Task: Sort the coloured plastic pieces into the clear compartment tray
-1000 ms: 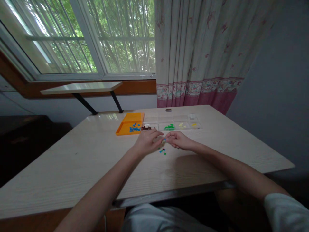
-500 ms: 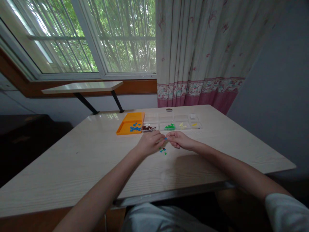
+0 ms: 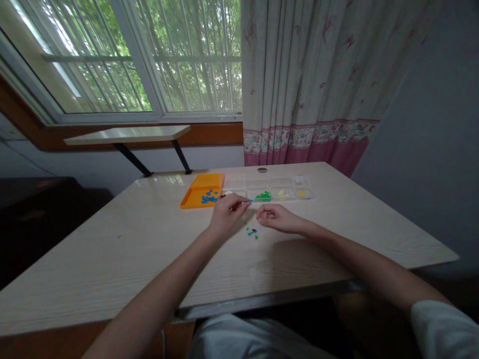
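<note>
My left hand [image 3: 227,210] pinches a small blue plastic piece [image 3: 250,201] between thumb and fingertips, just in front of the clear compartment box [image 3: 275,183]. To its right, my right hand [image 3: 279,218] is held just above the table with its fingers curled in; whether anything is inside them is hidden. The two hands are apart. Below them a few tiny green, blue and dark pieces [image 3: 252,232] lie loose on the table. Behind my left hand, the dark brown pieces in the box are mostly covered. Green pieces [image 3: 264,196] fill another compartment.
An orange box [image 3: 207,180] with its lid open holds many blue pieces [image 3: 209,197] at the left. Pale yellow pieces [image 3: 282,194] and yellow pieces [image 3: 301,193] sit in the right compartments. A raised shelf [image 3: 129,133] stands at the table's back left.
My hands have parted. The left one has moved up and slightly left with the blue piece, now covering the brown pieces. My right hand stays almost in place, its fingers curled further in.
</note>
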